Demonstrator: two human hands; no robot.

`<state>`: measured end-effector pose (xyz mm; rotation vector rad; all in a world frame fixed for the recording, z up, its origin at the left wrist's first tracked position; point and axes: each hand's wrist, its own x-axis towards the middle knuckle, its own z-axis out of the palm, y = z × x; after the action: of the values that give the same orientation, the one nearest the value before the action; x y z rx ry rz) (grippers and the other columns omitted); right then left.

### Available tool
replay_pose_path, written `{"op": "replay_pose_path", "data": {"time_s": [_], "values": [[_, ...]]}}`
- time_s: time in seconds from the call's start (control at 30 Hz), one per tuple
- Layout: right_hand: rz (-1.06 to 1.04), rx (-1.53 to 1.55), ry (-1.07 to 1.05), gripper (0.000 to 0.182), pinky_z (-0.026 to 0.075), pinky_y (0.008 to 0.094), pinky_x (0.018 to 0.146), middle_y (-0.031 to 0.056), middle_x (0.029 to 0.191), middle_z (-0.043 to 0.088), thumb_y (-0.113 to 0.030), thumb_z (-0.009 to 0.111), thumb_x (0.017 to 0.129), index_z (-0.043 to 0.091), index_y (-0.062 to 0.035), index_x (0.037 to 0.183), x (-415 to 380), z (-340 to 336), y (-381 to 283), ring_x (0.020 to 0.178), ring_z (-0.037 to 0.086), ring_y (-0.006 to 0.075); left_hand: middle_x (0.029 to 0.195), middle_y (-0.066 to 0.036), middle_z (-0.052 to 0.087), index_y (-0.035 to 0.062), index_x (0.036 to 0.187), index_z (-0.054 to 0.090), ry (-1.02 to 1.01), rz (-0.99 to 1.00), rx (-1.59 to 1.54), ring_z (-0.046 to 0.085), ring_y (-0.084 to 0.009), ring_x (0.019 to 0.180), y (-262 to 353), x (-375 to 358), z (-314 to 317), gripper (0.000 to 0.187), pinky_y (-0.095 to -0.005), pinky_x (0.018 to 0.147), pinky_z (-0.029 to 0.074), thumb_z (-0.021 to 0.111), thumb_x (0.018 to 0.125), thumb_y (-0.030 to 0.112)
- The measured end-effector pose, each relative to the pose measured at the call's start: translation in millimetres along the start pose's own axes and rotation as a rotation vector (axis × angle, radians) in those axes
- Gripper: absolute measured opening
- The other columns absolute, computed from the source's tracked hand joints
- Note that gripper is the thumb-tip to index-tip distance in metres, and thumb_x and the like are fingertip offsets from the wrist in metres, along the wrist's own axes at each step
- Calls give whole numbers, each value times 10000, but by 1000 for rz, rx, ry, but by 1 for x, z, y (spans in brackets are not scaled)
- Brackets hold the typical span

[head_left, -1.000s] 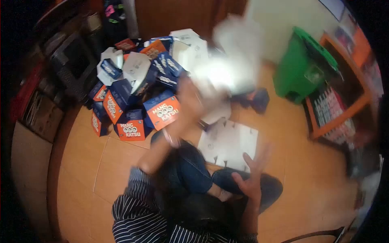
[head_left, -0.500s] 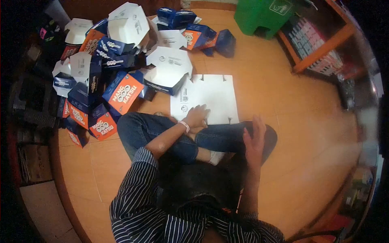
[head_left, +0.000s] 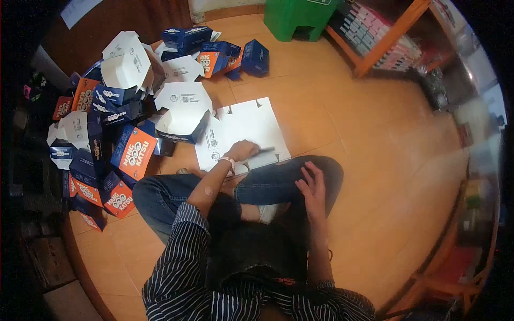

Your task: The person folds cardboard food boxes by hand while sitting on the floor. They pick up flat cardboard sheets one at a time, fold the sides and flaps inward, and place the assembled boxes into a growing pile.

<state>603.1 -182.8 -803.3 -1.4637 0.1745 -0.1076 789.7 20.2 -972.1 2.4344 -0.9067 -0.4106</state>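
Observation:
A flat white carton sheet (head_left: 241,124) with notched edges and small printed marks lies on the floor in front of my crossed legs. My left hand (head_left: 243,151) is over its near part, with the fingers curled together. A short, dark, narrow thing (head_left: 265,150) sticks out to the right of these fingers, too blurred to name. My right hand (head_left: 313,188) is raised by my right knee (head_left: 329,174), fingers apart and holding nothing. An open white-lined box (head_left: 184,115) stands against the sheet's left side.
Folded blue and orange boxes (head_left: 134,152) are heaped on the left. Farther back stand a white open carton (head_left: 126,64) and several blue boxes (head_left: 254,56). A green bin (head_left: 294,18) and an orange-framed shelf (head_left: 388,40) are at the back right. Tiled floor (head_left: 385,176) spreads to the right.
My view has turned, so the scene sits farther left. My left hand, flat on the sheet before, now has curled fingers with the dark thing beside them. My right hand stays raised and open.

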Motion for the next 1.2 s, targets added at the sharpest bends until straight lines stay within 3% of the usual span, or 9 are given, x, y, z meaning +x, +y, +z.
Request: {"op": "replay_pose_path", "data": {"time_s": [0.13,0.23,0.43,0.63,0.7,0.83,0.9,1.0,1.2], "values": [[1,18,-52,471,292,366,1022,142,1317,331,35,529,814,358,-18,1249,4,4,7,1229,345,268,782,-179,601,61,815,577,349,-62,-160,569,-386,729,24,-4,-32,194,-453,661,444,443,847,197],[-10,47,71,462,372,349,936,129,1343,305,-26,486,851,327,-44,1284,25,9,15,1238,331,259,675,-149,580,19,829,576,596,-40,-464,566,-234,594,80,-25,-97,166,-324,590,445,501,860,164],[-713,-282,91,294,303,351,959,185,1324,327,-53,575,785,511,-25,1070,62,22,-25,1105,441,247,658,-29,544,-26,799,556,282,13,-681,470,-60,661,153,-87,-145,174,-227,600,415,522,868,130],[-592,-642,-198,230,287,404,941,149,1202,450,-137,623,718,576,-91,938,45,42,-65,1061,454,317,732,-14,561,-32,817,560,181,23,-888,477,-57,747,158,-103,-138,173,-221,709,405,506,877,122],[-847,-929,-314,191,297,413,927,142,1173,472,-152,600,747,566,-84,922,41,47,-70,1099,429,301,736,3,552,-27,817,565,186,14,-830,471,-68,754,154,-103,-137,169,-242,698,410,513,873,124],[-710,-696,43,151,311,416,913,108,1033,515,-106,587,761,547,-77,903,34,54,-56,1028,457,294,711,37,493,7,750,539,88,-41,-892,415,-43,718,150,-102,-133,197,-211,643,369,528,878,157],[-742,-687,186,157,298,402,930,100,1029,511,-110,580,766,536,-83,915,31,57,-48,1036,449,294,694,45,485,19,729,538,98,-56,-947,409,-34,681,153,-102,-127,184,-186,606,343,533,869,138],[-687,-745,-297,143,248,436,970,104,1152,443,-130,552,797,531,-98,934,22,46,-47,1135,372,281,675,46,477,21,739,544,59,-52,-953,401,-31,639,159,-103,-118,167,-176,566,326,523,870,123],[-553,-932,-152,232,203,539,972,93,1244,393,-202,538,830,527,-176,1060,23,41,-55,1203,317,304,680,56,438,44,744,521,163,-32,-856,365,-37,641,175,-111,-130,177,-188,578,303,483,888,139]]}}
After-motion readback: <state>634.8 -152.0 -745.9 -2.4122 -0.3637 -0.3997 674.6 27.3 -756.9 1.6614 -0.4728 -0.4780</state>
